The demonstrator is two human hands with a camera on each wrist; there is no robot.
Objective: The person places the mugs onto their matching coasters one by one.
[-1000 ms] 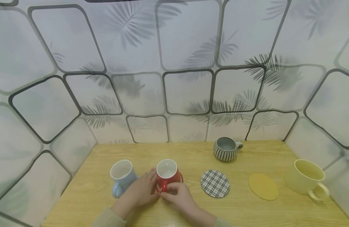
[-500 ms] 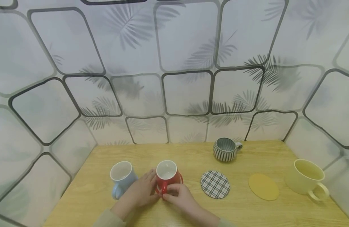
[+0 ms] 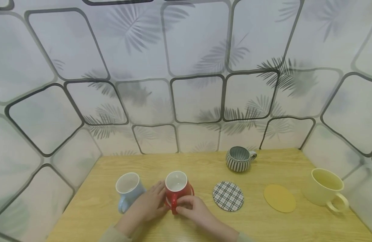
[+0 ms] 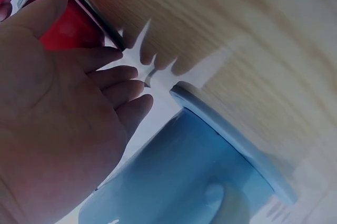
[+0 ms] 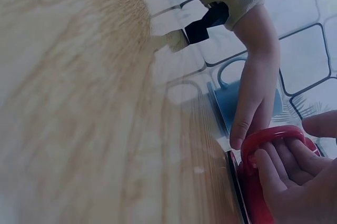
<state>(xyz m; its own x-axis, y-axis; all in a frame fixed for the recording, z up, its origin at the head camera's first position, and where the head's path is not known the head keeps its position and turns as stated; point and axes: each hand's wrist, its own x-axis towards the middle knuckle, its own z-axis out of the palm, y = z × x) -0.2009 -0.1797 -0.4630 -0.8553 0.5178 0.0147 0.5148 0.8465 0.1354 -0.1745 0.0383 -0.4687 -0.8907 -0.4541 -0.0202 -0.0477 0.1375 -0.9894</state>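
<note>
A red mug (image 3: 180, 193) with a white inside stands upright on a red coaster (image 3: 192, 190), its handle towards the front. My right hand (image 3: 196, 210) is at the handle, thumb and forefinger against its right side; curled fingers (image 5: 287, 155) show within the handle loop in the right wrist view. My left hand (image 3: 151, 203) lies at the left of the mug and coaster with its fingers straight, fingertips right at the coaster's edge in the left wrist view. Close beside the left hand stands a light blue mug (image 3: 130, 191) on a blue coaster (image 4: 237, 134).
Right of the hands lie a black-and-white checked coaster (image 3: 228, 196) and a yellow coaster (image 3: 279, 198). A striped grey cup (image 3: 238, 161) stands at the back, a pale yellow mug (image 3: 322, 188) at the far right. Patterned cloth walls (image 3: 198, 137) edge the wooden table (image 3: 201, 163).
The red mug's handle shows more fully, pointing forward, and my right thumb has moved from across its lower end to its right side. My left hand stays put. The head view shifts slightly.
</note>
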